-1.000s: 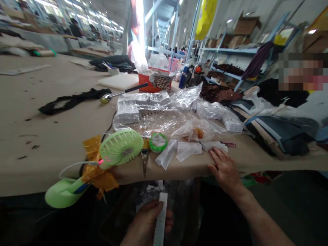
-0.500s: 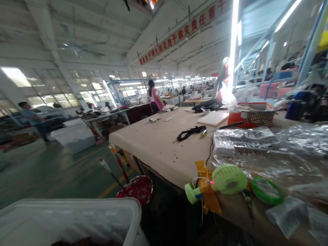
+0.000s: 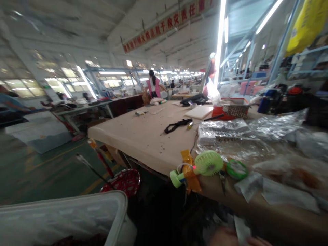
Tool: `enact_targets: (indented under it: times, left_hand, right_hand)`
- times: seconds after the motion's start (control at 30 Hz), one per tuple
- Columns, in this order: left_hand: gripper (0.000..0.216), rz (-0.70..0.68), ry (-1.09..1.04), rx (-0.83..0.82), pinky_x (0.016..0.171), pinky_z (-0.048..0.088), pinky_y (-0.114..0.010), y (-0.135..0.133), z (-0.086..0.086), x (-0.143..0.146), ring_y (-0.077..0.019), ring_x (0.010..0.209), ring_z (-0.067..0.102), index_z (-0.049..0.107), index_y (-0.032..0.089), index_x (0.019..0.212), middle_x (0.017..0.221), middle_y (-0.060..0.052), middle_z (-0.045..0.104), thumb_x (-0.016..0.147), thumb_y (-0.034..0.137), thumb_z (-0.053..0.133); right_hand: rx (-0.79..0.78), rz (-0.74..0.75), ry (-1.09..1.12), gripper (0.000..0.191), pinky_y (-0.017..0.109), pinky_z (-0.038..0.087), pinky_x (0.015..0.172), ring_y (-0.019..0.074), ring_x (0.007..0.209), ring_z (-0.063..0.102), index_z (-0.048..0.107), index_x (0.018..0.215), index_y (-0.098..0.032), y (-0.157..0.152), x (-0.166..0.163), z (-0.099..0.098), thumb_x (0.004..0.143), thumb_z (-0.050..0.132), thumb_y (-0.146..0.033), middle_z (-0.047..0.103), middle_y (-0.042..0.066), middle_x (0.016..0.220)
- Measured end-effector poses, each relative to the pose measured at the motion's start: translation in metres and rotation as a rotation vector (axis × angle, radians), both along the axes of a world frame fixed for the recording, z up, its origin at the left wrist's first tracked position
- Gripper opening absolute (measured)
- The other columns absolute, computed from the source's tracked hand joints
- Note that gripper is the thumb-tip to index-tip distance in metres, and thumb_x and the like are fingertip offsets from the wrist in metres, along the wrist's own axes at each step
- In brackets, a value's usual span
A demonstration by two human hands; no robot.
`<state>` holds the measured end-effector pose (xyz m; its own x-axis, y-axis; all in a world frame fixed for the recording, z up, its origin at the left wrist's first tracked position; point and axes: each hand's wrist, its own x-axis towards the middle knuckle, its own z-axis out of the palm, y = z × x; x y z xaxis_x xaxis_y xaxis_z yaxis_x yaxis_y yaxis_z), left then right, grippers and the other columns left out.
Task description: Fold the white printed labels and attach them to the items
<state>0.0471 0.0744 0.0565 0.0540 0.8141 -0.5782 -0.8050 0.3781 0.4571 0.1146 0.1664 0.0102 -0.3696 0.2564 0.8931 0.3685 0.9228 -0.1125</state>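
At the bottom edge, below the table's front edge, two blurred bits of hand show on either side of a pale flat strip [image 3: 242, 230]. The one on its left looks like my left hand [image 3: 223, 237]; the one on its right looks like my right hand [image 3: 258, 242], mostly cut off. Both are at the strip, but smeared fingers hide any grip. Something clear and crinkled, like plastic film, lies around them. Just above, on the table [image 3: 128, 133], are a green tape roll [image 3: 237, 169], small snips [image 3: 222, 181] and a green handheld fan [image 3: 208, 163] by orange tape.
A white bin [image 3: 120, 208] with dark contents stands at lower left, beside a red basket [image 3: 125, 182]. Plastic bags [image 3: 235, 147] cover the table's right side. A black strap [image 3: 178, 125] and a white board [image 3: 199, 112] lie farther back. A person in pink [image 3: 153, 87] stands beyond.
The view has swung right and a little downward, so the table things sit farther left. My hands and the pale strip have come into view at the bottom. The person in pink has turned.
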Motion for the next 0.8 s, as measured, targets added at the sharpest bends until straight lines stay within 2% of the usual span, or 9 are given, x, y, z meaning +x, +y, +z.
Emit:
enact_targets:
  times: [0.07, 0.1, 0.17, 0.23, 0.33, 0.57, 0.73, 0.8]
  left_hand:
    - [0.026, 0.033, 0.025, -0.036, 0.078, 0.053, -0.038, 0.003, -0.016, 0.005, -0.0207, 0.097, 0.060, 0.058, 0.022, 0.113, 0.115, -0.008, 0.060, 0.089, 0.032, 0.056]
    - [0.027, 0.049, 0.037, -0.054, 0.072, 0.053, -0.035, 0.003, -0.024, 0.007, -0.0167, 0.085, 0.062, 0.059, 0.014, 0.108, 0.104, -0.006, 0.062, 0.089, 0.032, 0.056]
    - [0.011, 0.079, 0.051, -0.079, 0.057, 0.044, -0.022, 0.003, -0.039, 0.011, -0.0092, 0.059, 0.056, 0.062, 0.011, 0.080, 0.071, 0.000, 0.062, 0.078, 0.020, 0.067]
    - [0.012, 0.094, 0.053, -0.075, 0.052, 0.038, -0.019, 0.003, -0.047, 0.012, -0.0074, 0.054, 0.053, 0.060, 0.012, 0.068, 0.062, 0.002, 0.059, 0.069, 0.016, 0.072]
    - [0.011, 0.087, 0.059, -0.055, 0.050, 0.035, -0.019, 0.003, -0.047, 0.011, -0.0077, 0.052, 0.052, 0.060, 0.012, 0.065, 0.059, 0.002, 0.059, 0.065, 0.014, 0.072]
    - [0.011, 0.074, 0.133, -0.018, 0.051, 0.037, -0.021, 0.003, -0.040, 0.011, -0.0094, 0.053, 0.053, 0.062, 0.011, 0.067, 0.062, -0.001, 0.062, 0.064, 0.017, 0.072]
    - [0.023, 0.079, 0.108, 0.032, 0.051, 0.039, -0.021, 0.002, -0.042, 0.013, -0.0088, 0.051, 0.051, 0.061, 0.012, 0.065, 0.059, 0.000, 0.060, 0.067, 0.032, 0.074]
    - [0.024, 0.052, 0.101, 0.041, 0.049, 0.038, -0.020, 0.001, -0.043, 0.013, -0.0073, 0.048, 0.049, 0.062, 0.012, 0.066, 0.057, 0.001, 0.058, 0.069, 0.032, 0.073]
  right_hand:
    - [-0.051, 0.100, -0.141, 0.023, 0.029, 0.062, 0.069, 0.0179, 0.083, 0.072, 0.065, 0.070, -0.034, -0.032, 0.046, -0.010, 0.087, 0.050, -0.029, 0.073, -0.002, 0.073]
    - [-0.104, 0.143, -0.208, 0.021, 0.030, 0.060, 0.079, 0.0161, 0.086, 0.071, 0.064, 0.076, -0.028, -0.045, 0.062, -0.012, 0.089, 0.048, -0.023, 0.074, -0.001, 0.080]
    - [-0.236, 0.190, -0.300, 0.017, 0.037, 0.053, 0.093, 0.0168, 0.097, 0.067, 0.061, 0.082, -0.021, -0.061, 0.079, -0.012, 0.089, 0.048, -0.013, 0.073, 0.003, 0.090]
    - [-0.292, 0.206, -0.330, 0.013, 0.041, 0.048, 0.096, 0.0181, 0.101, 0.064, 0.059, 0.083, -0.019, -0.064, 0.080, -0.012, 0.089, 0.050, -0.012, 0.072, 0.004, 0.094]
    - [-0.338, 0.197, -0.372, 0.011, 0.043, 0.044, 0.099, 0.0185, 0.104, 0.061, 0.059, 0.083, -0.018, -0.061, 0.075, -0.012, 0.089, 0.051, -0.013, 0.070, 0.004, 0.096]
    - [-0.372, 0.192, -0.430, 0.011, 0.041, 0.041, 0.101, 0.0180, 0.105, 0.060, 0.060, 0.084, -0.017, -0.063, 0.078, -0.007, 0.090, 0.051, -0.013, 0.070, 0.004, 0.095]
    - [-0.366, 0.176, -0.447, 0.014, 0.040, 0.041, 0.100, 0.0179, 0.101, 0.061, 0.061, 0.083, -0.018, -0.063, 0.077, -0.008, 0.090, 0.050, -0.013, 0.070, 0.004, 0.093]
    - [-0.362, 0.175, -0.444, 0.012, 0.041, 0.041, 0.100, 0.0187, 0.100, 0.062, 0.060, 0.083, -0.018, -0.064, 0.076, -0.008, 0.089, 0.051, -0.013, 0.071, 0.003, 0.093]
